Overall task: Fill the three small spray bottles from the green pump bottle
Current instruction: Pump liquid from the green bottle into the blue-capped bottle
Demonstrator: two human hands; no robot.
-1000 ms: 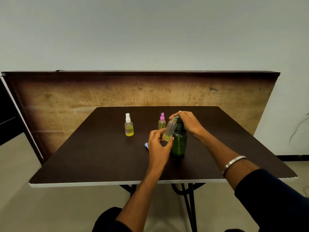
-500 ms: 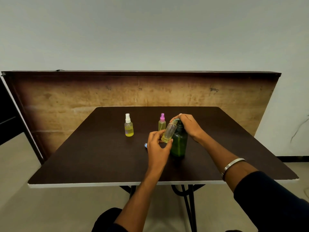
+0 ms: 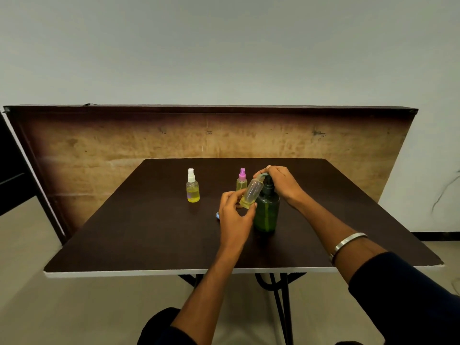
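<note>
The green pump bottle [image 3: 266, 212] stands upright near the middle of the dark table [image 3: 139, 235]. My right hand [image 3: 280, 181] lies over its pump head, fingers curled on the nozzle. My left hand [image 3: 234, 215] grips an uncapped small clear bottle [image 3: 252, 192], tilted with its mouth under the nozzle and a little yellow liquid at its bottom. A white-capped spray bottle [image 3: 192, 186] with yellow liquid stands to the left. A pink-capped spray bottle [image 3: 241, 181] stands behind my left hand. A bit of blue cap [image 3: 217, 215] shows beside my left hand.
A wooden board [image 3: 124, 150] leans upright along the far side of the table. The table's white front edge [image 3: 149, 272] is close to me, with black metal legs [image 3: 281, 297] beneath it. Grey floor lies on both sides.
My right hand has risen slightly on the pump head after dipping lower half a second ago. The small bottle stays tilted at the nozzle.
</note>
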